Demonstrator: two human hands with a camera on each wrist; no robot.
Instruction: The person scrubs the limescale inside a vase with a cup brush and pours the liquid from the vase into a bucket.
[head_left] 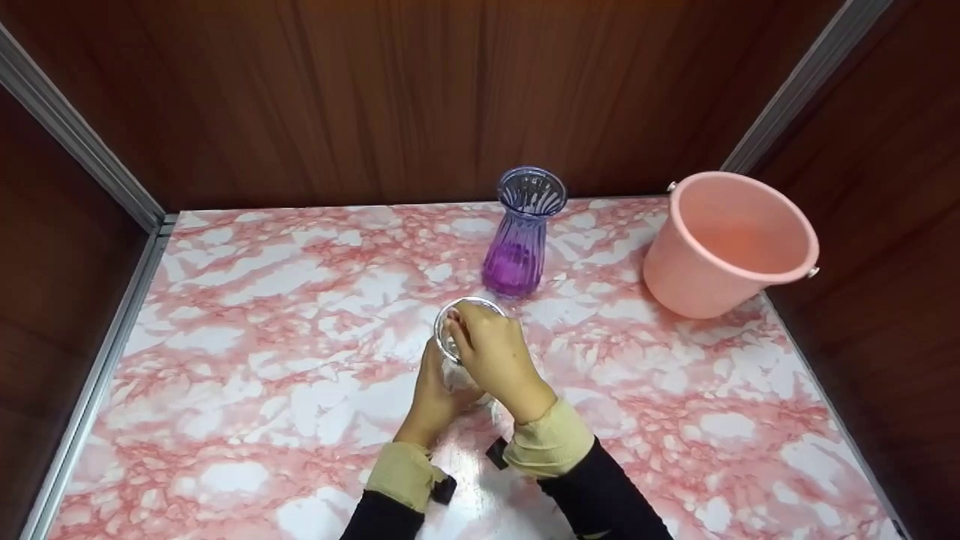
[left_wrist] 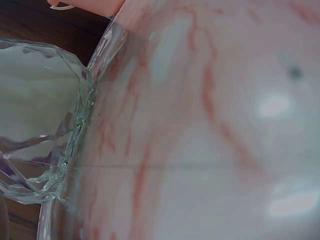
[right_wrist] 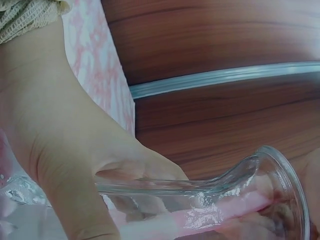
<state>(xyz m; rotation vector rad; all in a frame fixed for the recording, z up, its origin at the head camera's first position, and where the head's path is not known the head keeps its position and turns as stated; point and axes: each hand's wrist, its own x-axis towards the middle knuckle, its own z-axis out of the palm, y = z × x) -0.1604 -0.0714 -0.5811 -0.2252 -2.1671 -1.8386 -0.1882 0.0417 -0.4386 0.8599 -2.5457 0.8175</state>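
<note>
A clear glass vase (head_left: 456, 377) with a flared mouth is tilted over the near middle of the table. My left hand (head_left: 437, 403) grips its body from the left, fingers wrapped around the glass in the right wrist view. Bent fingers of my right hand (head_left: 496, 352) reach into the mouth. Inside the glass lies a long pink-and-white stick-like thing (right_wrist: 240, 205); its pink end is at my right fingers, which seem to pinch it, and its exact kind is unclear. The left wrist view shows the vase's faceted base (left_wrist: 42, 110), with the left hand almost out of frame.
Just beyond the hands stands a purple ribbed glass vase (head_left: 519, 240), brighter magenta in its lower part. A pink bucket (head_left: 679, 262) is at the right back. Pink-and-white marbled tabletop (head_left: 247, 375) lies between dark wood panels (head_left: 375, 97).
</note>
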